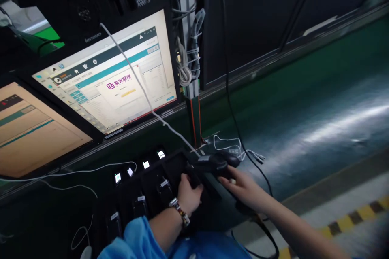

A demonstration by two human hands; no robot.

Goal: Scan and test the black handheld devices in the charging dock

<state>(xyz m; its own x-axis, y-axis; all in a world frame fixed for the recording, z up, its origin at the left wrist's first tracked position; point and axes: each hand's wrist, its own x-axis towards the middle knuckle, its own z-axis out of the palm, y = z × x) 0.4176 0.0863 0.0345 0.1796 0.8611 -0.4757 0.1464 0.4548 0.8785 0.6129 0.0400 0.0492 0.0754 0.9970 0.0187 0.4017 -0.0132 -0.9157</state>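
Observation:
My right hand [243, 188] grips the handle of a black handheld barcode scanner [212, 164], its head aimed left over a black fixture tray [179, 160]. The tray holds several small black devices, some with small lit screens [146, 164]. Inside the tray's right end, my left hand [188, 194] has its fingers curled around one dark device [200, 190]. A beaded bracelet and a blue sleeve [136, 238] show on my left arm. The scanner's black cable [267, 236] trails down under my right forearm.
Two lit monitors [118, 81] lean above the tray, with a white cable [142, 89] draped across the larger one. Bundled cables [188, 56] hang beside a dark cabinet. A green conveyor belt [319, 101] runs to the right, edged by yellow-black floor tape [358, 214].

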